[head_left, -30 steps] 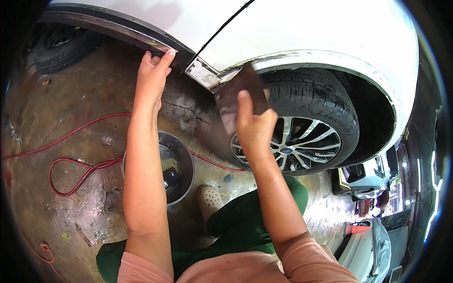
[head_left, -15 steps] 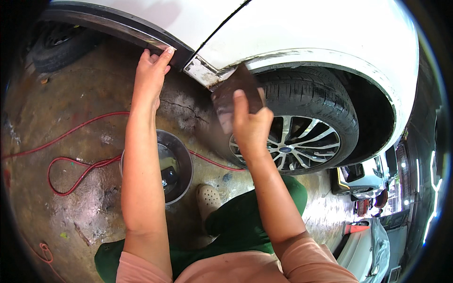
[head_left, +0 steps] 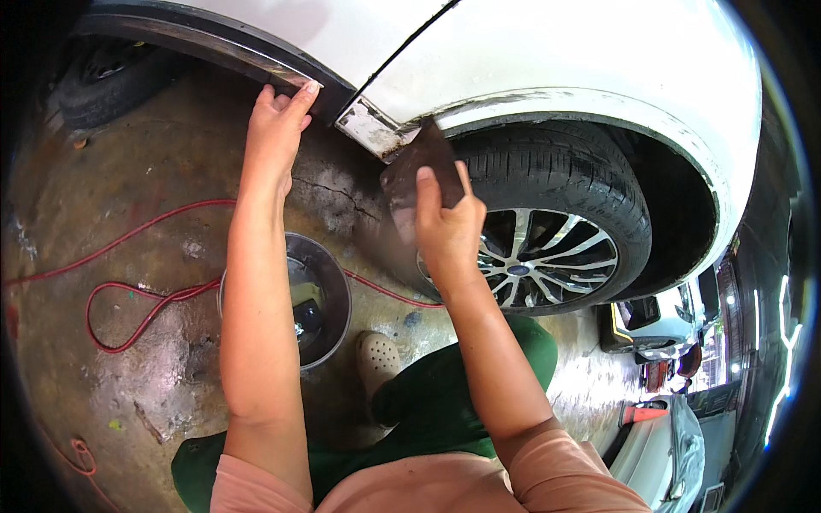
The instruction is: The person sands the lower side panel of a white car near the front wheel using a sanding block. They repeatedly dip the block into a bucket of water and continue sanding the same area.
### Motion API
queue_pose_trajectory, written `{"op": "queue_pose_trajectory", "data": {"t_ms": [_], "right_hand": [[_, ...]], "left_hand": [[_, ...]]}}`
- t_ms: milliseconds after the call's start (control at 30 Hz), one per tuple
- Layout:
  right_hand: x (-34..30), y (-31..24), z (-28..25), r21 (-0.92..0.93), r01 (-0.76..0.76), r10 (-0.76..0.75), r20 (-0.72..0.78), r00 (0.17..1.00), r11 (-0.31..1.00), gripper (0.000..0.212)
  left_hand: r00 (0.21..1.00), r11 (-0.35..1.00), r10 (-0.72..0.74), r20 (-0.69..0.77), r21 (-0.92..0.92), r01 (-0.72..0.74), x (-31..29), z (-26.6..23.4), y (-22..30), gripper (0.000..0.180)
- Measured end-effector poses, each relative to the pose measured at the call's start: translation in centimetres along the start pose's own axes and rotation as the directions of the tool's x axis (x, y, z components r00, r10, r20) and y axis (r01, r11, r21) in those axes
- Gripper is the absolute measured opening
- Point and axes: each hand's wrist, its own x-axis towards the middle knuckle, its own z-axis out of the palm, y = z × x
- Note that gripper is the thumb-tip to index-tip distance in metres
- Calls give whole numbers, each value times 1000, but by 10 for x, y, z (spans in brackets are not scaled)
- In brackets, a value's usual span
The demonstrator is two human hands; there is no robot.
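Note:
My right hand (head_left: 449, 224) grips a dark brown sheet that looks like sandpaper (head_left: 419, 173), thumb on top, fingers mostly hidden. Its top corner is at the front end of the white car's wheel arch (head_left: 496, 104), beside a scuffed patch (head_left: 374, 131) of bare, dirty white. Whether the sheet touches the bodywork I cannot tell. My left hand (head_left: 280, 128) holds the lower edge of the car's black sill (head_left: 332, 96), thumb on its face and fingers curled beneath. Just behind the sheet is the black tyre (head_left: 560, 158) with its silver spoked rim.
A dark bucket (head_left: 340, 303) of water with something dark in it stands under my left forearm. A red hose (head_left: 120, 242) loops over the wet, stained floor (head_left: 154, 359). My shoe (head_left: 376, 363) is beside the bucket. Farther right are other vehicles (head_left: 654, 321) and an orange cone (head_left: 643, 414).
My right hand has shifted slightly left with the sheet, which now stands a little more upright. The left hand keeps its hold on the sill.

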Motion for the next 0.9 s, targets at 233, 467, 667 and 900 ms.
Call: {"op": "queue_pose_trajectory", "data": {"t_ms": [233, 467, 667, 900], "right_hand": [[-1, 9, -1, 9, 7, -7, -15, 1000, 1000, 14], [2, -6, -1, 60, -31, 32, -33, 999, 998, 12], [5, -10, -5, 95, -76, 78, -15, 997, 993, 14], [5, -20, -2, 117, -168, 164, 49, 985, 979, 12]], "left_hand": [[1000, 1000, -18, 25, -6, 18, -3, 4, 2, 102], [1000, 1000, -10, -2, -10, 10, -2, 3, 2, 99], [999, 1000, -6, 50, 11, 6, 2, -5, 3, 100], [999, 1000, -19, -30, 4, 19, -4, -1, 4, 104]]}}
